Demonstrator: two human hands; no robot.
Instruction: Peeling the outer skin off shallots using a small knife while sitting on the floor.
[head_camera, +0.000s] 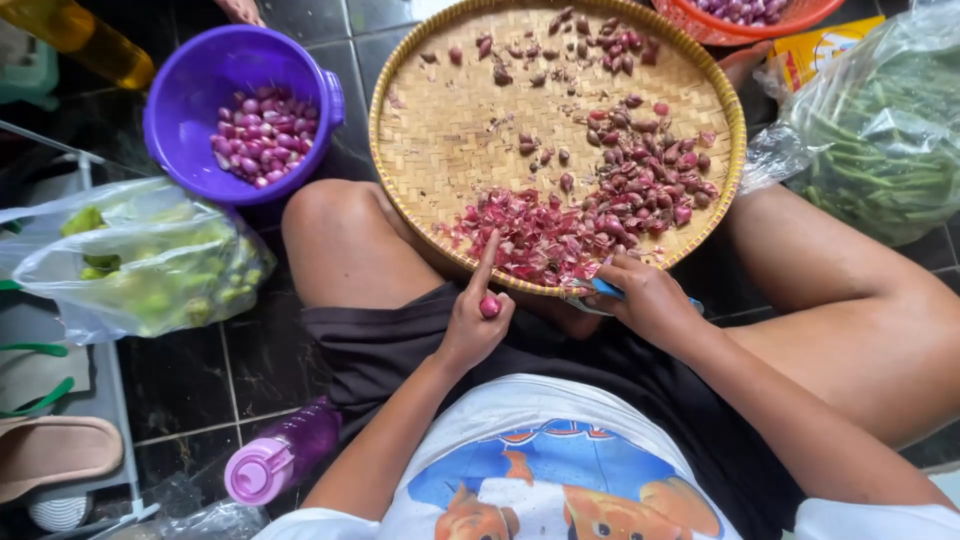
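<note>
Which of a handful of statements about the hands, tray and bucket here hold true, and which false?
1. The left hand holds a small shallot. True.
2. The right hand holds a blue-handled knife. True.
3. The woven bamboo tray carries only whole shallots. False: a heap of red skins lies near its front edge.
4. The purple bucket is empty. False: peeled shallots lie in it.
5. The bag on the right holds green beans. True.
</note>
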